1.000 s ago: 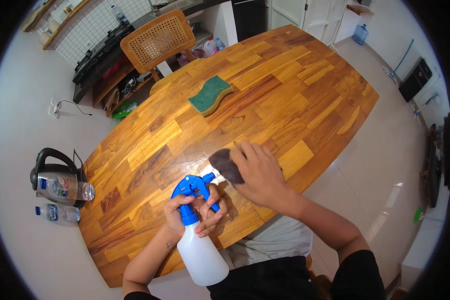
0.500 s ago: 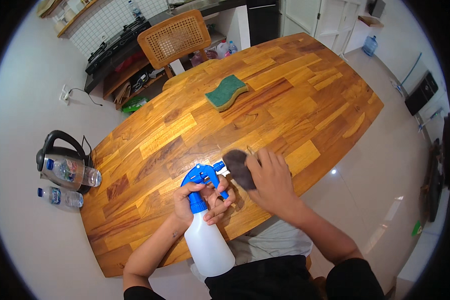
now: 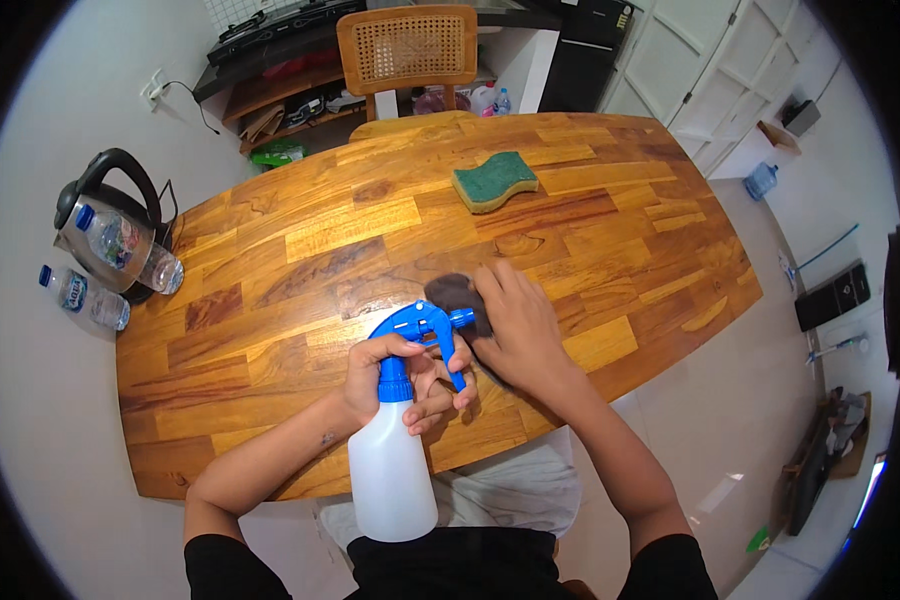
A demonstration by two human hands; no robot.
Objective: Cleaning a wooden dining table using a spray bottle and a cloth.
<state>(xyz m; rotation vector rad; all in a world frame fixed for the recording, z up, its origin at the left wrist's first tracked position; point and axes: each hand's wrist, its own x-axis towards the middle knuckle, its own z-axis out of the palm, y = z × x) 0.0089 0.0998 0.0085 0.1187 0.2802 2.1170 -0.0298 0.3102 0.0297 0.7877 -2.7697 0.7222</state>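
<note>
My left hand (image 3: 402, 385) is wrapped round the neck of a spray bottle (image 3: 392, 480) with a white body and a blue trigger head; fingers lie at the trigger. The bottle stands nearly upright, its nozzle pointing right, close to my right hand. Under my right hand (image 3: 518, 325) is a dark brown, rounded piece that looks like cloth (image 3: 452, 290). My fingers hold it against the wooden table (image 3: 350, 275), and the palm hides much of it. Farther off on the table lies a green and yellow sponge (image 3: 495, 182).
At the table's left end stand an electric kettle (image 3: 95, 240) and two water bottles, one upper (image 3: 120, 240) and one lower (image 3: 85, 298). A cane-backed chair (image 3: 407, 50) is at the far side, before a counter with a stove (image 3: 280, 28). A blue water jug (image 3: 760, 180) sits far right.
My view has turned and shifted, so the table lies straighter. The brown cloth, tilted up beside the nozzle before, is now down flatter under my right hand. The left hand keeps its grip.
</note>
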